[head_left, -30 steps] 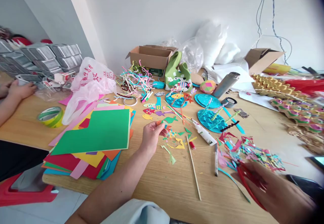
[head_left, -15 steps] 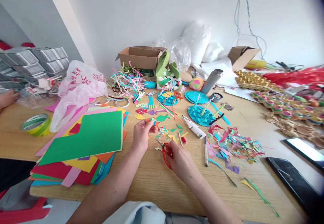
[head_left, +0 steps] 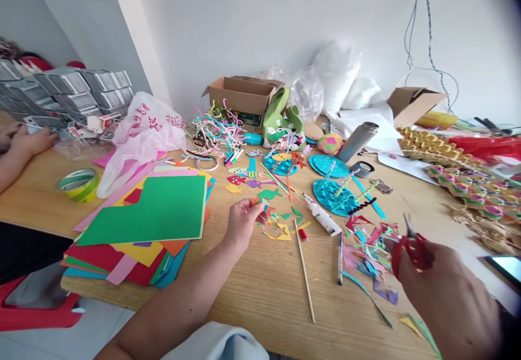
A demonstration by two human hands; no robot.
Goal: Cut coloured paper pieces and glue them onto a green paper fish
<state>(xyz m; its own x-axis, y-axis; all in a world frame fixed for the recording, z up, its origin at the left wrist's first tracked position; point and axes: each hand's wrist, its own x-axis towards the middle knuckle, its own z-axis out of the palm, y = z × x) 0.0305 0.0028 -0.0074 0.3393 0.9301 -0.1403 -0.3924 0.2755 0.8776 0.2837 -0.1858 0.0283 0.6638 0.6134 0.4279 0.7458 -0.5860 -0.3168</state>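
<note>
At the left edge of the worktop (head_left: 49, 208), a co-worker's hand (head_left: 30, 141) rests by some clear packets, well apart from the work here. Near it lies a roll of green-and-yellow tape (head_left: 79, 184). Next comes a stack of coloured paper (head_left: 122, 265) topped by a green sheet (head_left: 154, 210), which reaches the near edge.

Just right of the stack, the left hand (head_left: 240, 224) hovers over the middle of the worktop. Its thumb and forefinger are pinched together on a small orange cut-out (head_left: 255, 201), and the other fingers curl loosely. Beside it lie a yellow offcut (head_left: 279, 234), a wooden stick (head_left: 304, 270), a glue tube (head_left: 323, 219) and a pen (head_left: 340, 251).

Further right, above a heap of paper scraps (head_left: 368, 240) towards the near right corner, the right hand (head_left: 448, 295) has its fingers wrapped through the loops of red-handled scissors (head_left: 411, 246). The blades point up and look all but closed, well apart from the cut-out.

The piece is tiny, so I judge that trimming it calls for a pinch at one end, leaving the edge to be cut clear of the fingertips. Short snips with the inner part of the blades would give better control than the tips. Turning the paper rather than the scissors should keep the curves clean. Working low over the worktop would let the slivers drop among the scraps. The main risks are nicking a fingertip or creasing the thin paper.
</note>
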